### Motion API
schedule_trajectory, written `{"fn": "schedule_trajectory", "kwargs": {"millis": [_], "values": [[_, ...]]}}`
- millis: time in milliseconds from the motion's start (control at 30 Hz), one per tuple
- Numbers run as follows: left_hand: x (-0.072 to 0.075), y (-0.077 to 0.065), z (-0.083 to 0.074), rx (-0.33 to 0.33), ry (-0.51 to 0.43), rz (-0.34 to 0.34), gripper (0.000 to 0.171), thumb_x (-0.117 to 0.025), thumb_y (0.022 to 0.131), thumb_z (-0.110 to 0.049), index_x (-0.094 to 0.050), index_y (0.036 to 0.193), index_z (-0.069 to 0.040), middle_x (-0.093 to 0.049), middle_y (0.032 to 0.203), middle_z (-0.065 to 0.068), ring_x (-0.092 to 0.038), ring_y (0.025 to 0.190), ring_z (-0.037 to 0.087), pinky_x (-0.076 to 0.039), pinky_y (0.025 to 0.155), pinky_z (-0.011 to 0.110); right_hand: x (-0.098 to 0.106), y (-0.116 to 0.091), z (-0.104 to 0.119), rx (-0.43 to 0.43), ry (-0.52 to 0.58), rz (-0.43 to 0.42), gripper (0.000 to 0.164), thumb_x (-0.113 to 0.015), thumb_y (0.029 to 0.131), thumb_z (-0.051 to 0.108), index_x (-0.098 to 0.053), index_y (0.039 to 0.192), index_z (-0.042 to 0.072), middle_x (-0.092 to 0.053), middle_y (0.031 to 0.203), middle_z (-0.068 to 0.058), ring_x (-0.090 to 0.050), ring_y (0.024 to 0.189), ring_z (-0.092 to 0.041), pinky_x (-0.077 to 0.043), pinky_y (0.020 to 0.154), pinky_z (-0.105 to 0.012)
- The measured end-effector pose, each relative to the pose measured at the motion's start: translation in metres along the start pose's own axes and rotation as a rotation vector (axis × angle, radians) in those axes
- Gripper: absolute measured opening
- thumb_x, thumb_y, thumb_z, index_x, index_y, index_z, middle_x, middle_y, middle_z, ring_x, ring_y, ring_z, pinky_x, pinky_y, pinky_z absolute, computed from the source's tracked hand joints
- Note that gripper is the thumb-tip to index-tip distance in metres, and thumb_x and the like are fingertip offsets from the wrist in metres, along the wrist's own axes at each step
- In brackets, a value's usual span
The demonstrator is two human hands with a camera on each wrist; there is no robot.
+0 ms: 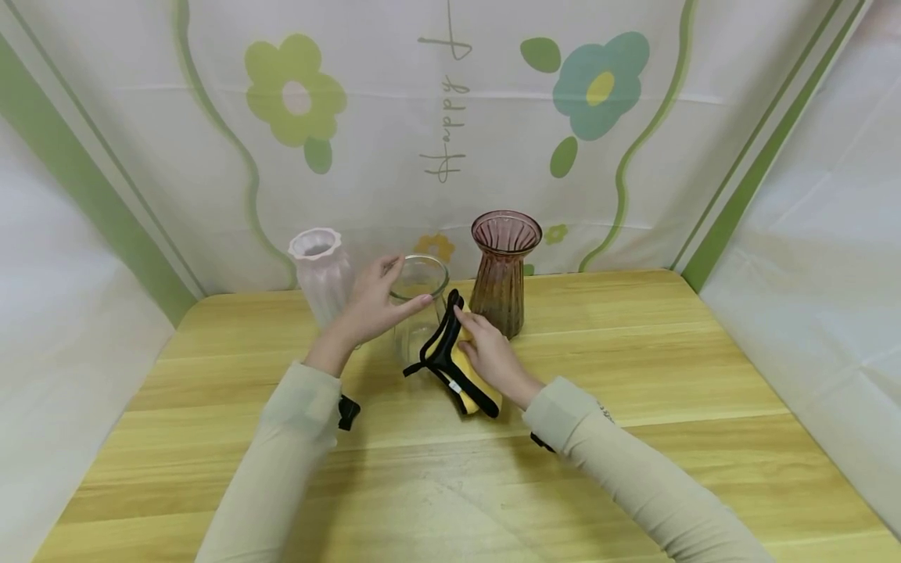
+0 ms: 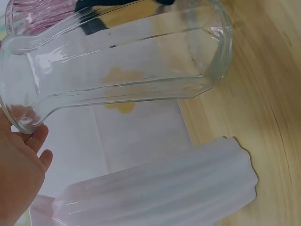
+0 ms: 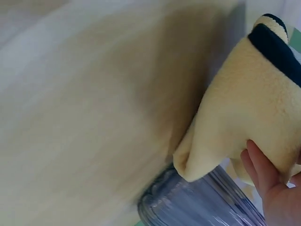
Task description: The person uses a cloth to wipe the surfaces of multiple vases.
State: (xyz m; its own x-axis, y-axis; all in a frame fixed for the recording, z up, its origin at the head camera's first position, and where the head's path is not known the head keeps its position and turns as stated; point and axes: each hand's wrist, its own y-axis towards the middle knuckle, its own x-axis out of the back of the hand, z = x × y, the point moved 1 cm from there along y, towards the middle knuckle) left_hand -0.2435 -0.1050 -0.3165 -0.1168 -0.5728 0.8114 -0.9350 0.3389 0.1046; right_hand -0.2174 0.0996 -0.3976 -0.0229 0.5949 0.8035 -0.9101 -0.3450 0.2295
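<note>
Two light beige sleeves [image 1: 281, 461] enter from the bottom edge of the head view and reach up toward the middle, with black wrist gear [image 1: 348, 412] showing beneath the cuffs. Both hands are occupied and apart from each other. Just left of centre, the left hand [image 1: 367, 306] holds the top of a clear glass vase [image 1: 414, 335], thumb stretched across the front and bent fingers at the rim. This vase is upright at the centre of the frame. Just right of centre, the right hand [image 1: 493, 356] pinches a fleecy yellow cloth [image 1: 468, 383] with black edging and a small white tag [image 1: 454, 385]; the cloth hangs in folds in front of the clear vase's lower right side. Whether cloth and glass touch is unclear. A pale pink, fluted vase [image 1: 320, 277] stands left of the left hand, and a ribbed purple glass vase [image 1: 501, 285] stands right of centre, behind the right hand. All are at the far side of a yellow wood-grain bench [image 1: 436, 493]. White fabric [image 1: 450, 207] printed with flowers and "Happy" sideways fills the top.
</note>
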Motion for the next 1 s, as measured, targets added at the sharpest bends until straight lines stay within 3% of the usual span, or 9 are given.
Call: {"fn": "schedule_trajectory", "kwargs": {"millis": [400, 667, 867, 1000], "values": [[0.003, 0.002, 0.002, -0.035, -0.005, 0.033, 0.088, -0.058, 0.089, -0.044, -0.013, 0.153, -0.005, -0.012, 0.16, 0.017, -0.015, 0.145, 0.042, -0.018, 0.114, 0.065, 0.011, 0.008, 0.016, 0.051, 0.064, -0.093, 0.059, -0.059, 0.094, 0.008, -0.035, 0.148, 0.011, -0.046, 0.143, -0.019, -0.064, 0.103, -0.032, -0.056, 0.083, -0.043], [0.001, 0.003, 0.002, -0.015, 0.019, 0.022, 0.093, -0.058, 0.088, -0.053, -0.009, 0.154, -0.009, -0.008, 0.16, 0.017, -0.015, 0.145, 0.04, -0.019, 0.114, 0.064, 0.008, 0.005, 0.015, 0.008, 0.06, -0.056, 0.06, -0.058, 0.094, 0.008, -0.034, 0.149, 0.012, -0.045, 0.144, -0.018, -0.066, 0.084, -0.027, -0.056, 0.077, -0.039], [0.001, 0.001, -0.001, 0.006, 0.06, 0.003, 0.095, -0.058, 0.087, -0.059, -0.011, 0.154, -0.01, -0.015, 0.156, 0.018, -0.021, 0.142, 0.036, -0.025, 0.114, 0.058, 0.0, 0.0, 0.006, -0.01, 0.004, -0.025, 0.06, -0.059, 0.094, 0.009, -0.035, 0.149, 0.012, -0.046, 0.143, -0.019, -0.065, 0.076, -0.023, -0.056, 0.073, -0.036], [0.003, -0.001, -0.002, -0.001, 0.071, -0.007, 0.092, -0.059, 0.088, -0.055, -0.016, 0.153, -0.006, -0.02, 0.156, 0.018, -0.022, 0.142, 0.036, -0.024, 0.115, 0.057, -0.005, -0.004, 0.001, -0.02, -0.012, 0.01, 0.059, -0.058, 0.094, 0.008, -0.035, 0.149, 0.012, -0.047, 0.141, -0.021, -0.066, 0.08, -0.025, -0.056, 0.076, -0.038]]}}
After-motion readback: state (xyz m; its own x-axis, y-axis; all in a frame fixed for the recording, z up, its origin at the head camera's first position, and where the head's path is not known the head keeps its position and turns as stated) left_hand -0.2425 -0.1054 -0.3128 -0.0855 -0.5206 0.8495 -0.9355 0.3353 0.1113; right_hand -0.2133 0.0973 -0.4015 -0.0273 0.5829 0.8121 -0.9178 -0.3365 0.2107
